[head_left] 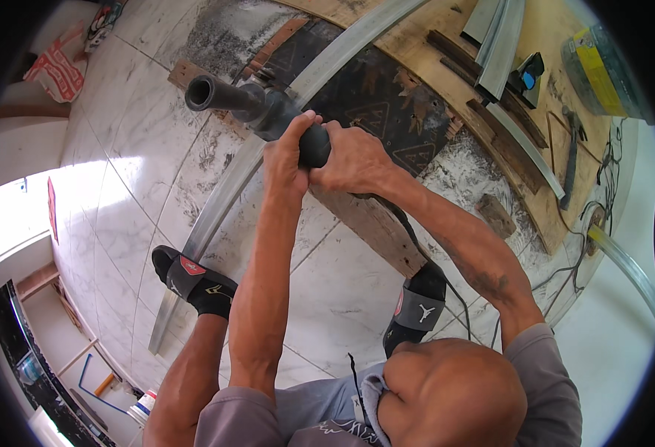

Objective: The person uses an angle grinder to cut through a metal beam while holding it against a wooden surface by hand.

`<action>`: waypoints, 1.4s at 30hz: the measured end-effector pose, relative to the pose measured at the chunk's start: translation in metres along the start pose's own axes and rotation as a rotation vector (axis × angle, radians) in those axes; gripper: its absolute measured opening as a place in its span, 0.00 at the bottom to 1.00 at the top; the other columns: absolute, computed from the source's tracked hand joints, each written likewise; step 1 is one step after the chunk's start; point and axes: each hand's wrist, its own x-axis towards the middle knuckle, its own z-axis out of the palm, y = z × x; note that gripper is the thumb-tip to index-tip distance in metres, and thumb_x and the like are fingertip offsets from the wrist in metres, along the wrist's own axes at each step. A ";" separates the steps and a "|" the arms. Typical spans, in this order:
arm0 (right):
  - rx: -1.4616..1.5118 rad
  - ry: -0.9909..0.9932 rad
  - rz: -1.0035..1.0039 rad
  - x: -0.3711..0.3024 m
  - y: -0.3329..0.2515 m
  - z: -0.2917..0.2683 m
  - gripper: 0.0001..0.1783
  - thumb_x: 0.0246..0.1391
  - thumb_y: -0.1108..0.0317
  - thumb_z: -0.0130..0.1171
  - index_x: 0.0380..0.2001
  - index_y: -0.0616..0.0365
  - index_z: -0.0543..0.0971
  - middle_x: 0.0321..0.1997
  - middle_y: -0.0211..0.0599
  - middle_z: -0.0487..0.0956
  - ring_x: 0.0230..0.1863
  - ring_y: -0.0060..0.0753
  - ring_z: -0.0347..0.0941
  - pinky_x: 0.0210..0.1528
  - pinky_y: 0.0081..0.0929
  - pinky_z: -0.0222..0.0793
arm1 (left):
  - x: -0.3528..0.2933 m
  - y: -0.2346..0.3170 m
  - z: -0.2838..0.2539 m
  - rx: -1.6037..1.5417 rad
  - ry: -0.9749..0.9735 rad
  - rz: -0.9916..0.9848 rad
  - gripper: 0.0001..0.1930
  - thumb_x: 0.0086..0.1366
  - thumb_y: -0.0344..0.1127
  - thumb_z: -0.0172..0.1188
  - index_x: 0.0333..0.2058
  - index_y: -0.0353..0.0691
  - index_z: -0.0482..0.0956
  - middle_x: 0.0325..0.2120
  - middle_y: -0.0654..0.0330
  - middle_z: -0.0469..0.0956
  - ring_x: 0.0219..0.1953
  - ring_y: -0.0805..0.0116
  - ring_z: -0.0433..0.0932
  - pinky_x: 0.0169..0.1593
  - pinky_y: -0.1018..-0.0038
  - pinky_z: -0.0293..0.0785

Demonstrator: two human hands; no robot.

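Both my hands are closed round the body of a dark corded angle grinder (274, 113). Its hollow-ended side handle (207, 93) sticks out to the left. My left hand (288, 153) grips from the left with the thumb on top, and my right hand (357, 158) wraps the rear from the right. Under the tool runs a long galvanized metal profile (219, 197), slanting from lower left to upper right. My left sandalled foot (197, 281) rests over the profile. A worn wooden plank (376, 231) lies beneath it. The disc cannot be made out.
A dark printed board (387, 97) lies on the dusty tiled floor. To the right, a plywood sheet (558, 171) carries metal offcuts (500, 52), wood strips and a hammer (571, 160). A clear bucket (606, 71) and loose cables (603, 186) are farther right. My right foot (417, 305) is beside the plank.
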 end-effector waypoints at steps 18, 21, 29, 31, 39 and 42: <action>0.040 -0.026 0.065 0.013 0.003 0.003 0.39 0.37 0.51 0.68 0.50 0.69 0.74 0.45 0.60 0.83 0.50 0.58 0.81 0.56 0.43 0.77 | 0.011 -0.002 0.006 0.141 0.125 0.063 0.18 0.54 0.32 0.74 0.40 0.29 0.80 0.34 0.53 0.83 0.36 0.65 0.84 0.44 0.72 0.82; 0.044 -0.034 0.066 0.013 0.002 0.003 0.40 0.37 0.51 0.68 0.50 0.70 0.74 0.45 0.60 0.83 0.50 0.58 0.82 0.56 0.42 0.77 | 0.012 -0.002 0.005 0.151 0.132 0.058 0.18 0.54 0.32 0.74 0.40 0.30 0.80 0.34 0.53 0.83 0.36 0.65 0.84 0.44 0.72 0.82; 0.034 -0.044 0.074 0.013 0.002 0.002 0.40 0.37 0.51 0.68 0.50 0.70 0.74 0.44 0.60 0.83 0.49 0.58 0.82 0.55 0.43 0.77 | 0.014 -0.004 0.004 0.141 0.132 0.062 0.18 0.54 0.32 0.75 0.40 0.30 0.80 0.34 0.53 0.84 0.36 0.66 0.84 0.44 0.72 0.82; 0.029 -0.035 0.075 0.013 0.003 0.002 0.40 0.37 0.50 0.68 0.50 0.70 0.74 0.44 0.60 0.83 0.49 0.58 0.82 0.55 0.43 0.77 | 0.013 -0.005 0.006 0.141 0.132 0.058 0.17 0.54 0.32 0.74 0.40 0.29 0.80 0.34 0.53 0.84 0.35 0.66 0.84 0.44 0.72 0.82; 0.035 -0.039 0.080 0.012 0.003 0.001 0.41 0.37 0.50 0.68 0.51 0.70 0.74 0.45 0.61 0.82 0.51 0.59 0.81 0.56 0.43 0.77 | 0.015 -0.007 0.003 0.139 0.125 0.056 0.17 0.54 0.31 0.74 0.40 0.29 0.80 0.34 0.53 0.84 0.35 0.66 0.84 0.43 0.72 0.82; 0.045 -0.031 0.081 0.014 0.007 0.006 0.44 0.37 0.47 0.71 0.51 0.70 0.74 0.45 0.61 0.82 0.49 0.59 0.81 0.53 0.43 0.76 | 0.015 -0.008 0.003 0.135 0.125 0.058 0.17 0.54 0.31 0.74 0.40 0.29 0.80 0.34 0.53 0.84 0.35 0.66 0.84 0.43 0.72 0.82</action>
